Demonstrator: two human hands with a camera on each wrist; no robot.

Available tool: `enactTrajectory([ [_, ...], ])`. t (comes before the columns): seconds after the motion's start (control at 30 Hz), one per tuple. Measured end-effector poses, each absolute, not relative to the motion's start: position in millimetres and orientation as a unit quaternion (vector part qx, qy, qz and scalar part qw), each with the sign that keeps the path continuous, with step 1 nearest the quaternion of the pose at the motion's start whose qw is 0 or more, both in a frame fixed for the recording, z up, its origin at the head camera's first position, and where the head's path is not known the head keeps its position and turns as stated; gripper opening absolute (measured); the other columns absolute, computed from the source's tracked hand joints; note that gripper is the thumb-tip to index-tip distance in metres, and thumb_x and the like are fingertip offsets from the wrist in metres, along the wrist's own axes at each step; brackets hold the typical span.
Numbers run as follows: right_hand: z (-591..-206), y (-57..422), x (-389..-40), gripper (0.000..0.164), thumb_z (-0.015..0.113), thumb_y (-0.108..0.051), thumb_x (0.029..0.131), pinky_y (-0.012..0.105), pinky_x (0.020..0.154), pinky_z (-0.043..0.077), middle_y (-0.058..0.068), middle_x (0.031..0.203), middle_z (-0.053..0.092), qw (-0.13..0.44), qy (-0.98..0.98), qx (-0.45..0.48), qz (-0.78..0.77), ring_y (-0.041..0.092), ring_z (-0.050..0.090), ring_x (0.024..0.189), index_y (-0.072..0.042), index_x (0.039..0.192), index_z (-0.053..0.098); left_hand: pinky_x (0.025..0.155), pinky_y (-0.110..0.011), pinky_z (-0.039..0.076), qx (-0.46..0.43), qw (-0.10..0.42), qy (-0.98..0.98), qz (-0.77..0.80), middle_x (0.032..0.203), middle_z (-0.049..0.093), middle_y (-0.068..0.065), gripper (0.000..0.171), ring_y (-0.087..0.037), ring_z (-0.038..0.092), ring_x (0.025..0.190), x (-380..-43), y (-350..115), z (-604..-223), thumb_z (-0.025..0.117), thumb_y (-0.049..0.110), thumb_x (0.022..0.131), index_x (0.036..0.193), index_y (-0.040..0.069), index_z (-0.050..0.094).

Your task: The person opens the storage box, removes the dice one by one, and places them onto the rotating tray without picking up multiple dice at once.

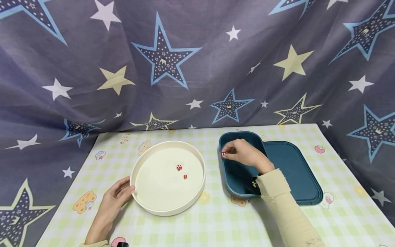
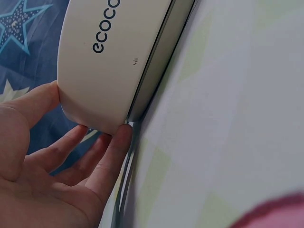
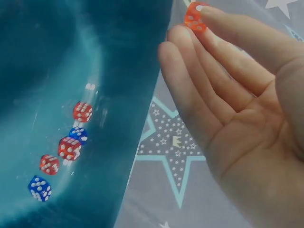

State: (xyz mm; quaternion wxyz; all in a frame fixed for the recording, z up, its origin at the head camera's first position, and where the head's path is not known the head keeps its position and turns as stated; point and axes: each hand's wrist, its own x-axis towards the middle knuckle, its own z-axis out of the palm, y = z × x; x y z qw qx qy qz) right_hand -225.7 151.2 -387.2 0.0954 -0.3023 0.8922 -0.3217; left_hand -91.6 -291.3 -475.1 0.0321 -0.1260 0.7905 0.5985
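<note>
My right hand [image 1: 245,155] pinches a red die [image 3: 195,17] between thumb and fingertips, over the left side of the dark teal box [image 1: 226,178]. Several red and blue dice lie in that box, among them a blue die [image 3: 40,188] and a red die [image 3: 82,111] in the right wrist view. My left hand [image 1: 115,202] holds the cream round tray [image 1: 166,211] by its left edge, thumb at the rim and fingers against the wall's lower edge. Two red dice sit on the tray's floor, one red die [image 1: 179,167] farther back than the other red die [image 1: 185,177].
A flat teal lid [image 1: 291,171] lies right of the box, partly behind the right sleeve. Both stand on a green-checked tablecloth [image 1: 213,223]. A star-patterned curtain [image 1: 197,61] hangs behind and beside the table. A small black object [image 1: 122,244] shows at the front edge of view.
</note>
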Motion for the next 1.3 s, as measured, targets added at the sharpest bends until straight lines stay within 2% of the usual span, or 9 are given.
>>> enactTrajectory([
  [0.47, -378, 125, -219, 0.007, 0.07, -0.009, 0.093, 0.025, 0.073, 0.058, 0.0, 0.091, 0.073, 0.097, 0.89, -0.307, -0.322, 0.009, 0.066, 0.081, -0.009, 0.098, 0.075, 0.09, -0.01, 0.052, -0.118, 0.026, 0.787, 0.605, 0.148, 0.043, -0.018, 0.067, 0.014, 0.056, 0.106, -90, -292, -474, 0.065, 0.033, 0.098, 0.152, 0.006, 0.036],
  [0.97, -378, 86, -214, 0.006, 0.069, -0.012, 0.094, 0.023, 0.068, 0.053, -0.002, 0.088, 0.072, 0.091, 0.888, -0.33, -0.307, 0.007, 0.06, 0.074, -0.011, 0.096, 0.075, 0.09, -0.01, 0.052, -0.109, 0.031, 0.789, 0.604, 0.15, 0.041, -0.02, 0.068, 0.015, 0.055, 0.106, -91, -293, -474, 0.063, 0.033, 0.099, 0.153, 0.006, 0.033],
  [1.3, -384, 61, -206, 0.005, 0.07, -0.014, 0.093, 0.02, 0.069, 0.051, -0.004, 0.087, 0.072, 0.106, 0.891, -0.331, -0.291, 0.007, 0.059, 0.076, -0.013, 0.092, 0.075, 0.09, -0.011, 0.052, -0.113, 0.03, 0.791, 0.601, 0.149, 0.042, -0.019, 0.066, 0.014, 0.056, 0.106, -91, -292, -473, 0.063, 0.034, 0.098, 0.152, 0.006, 0.036],
])
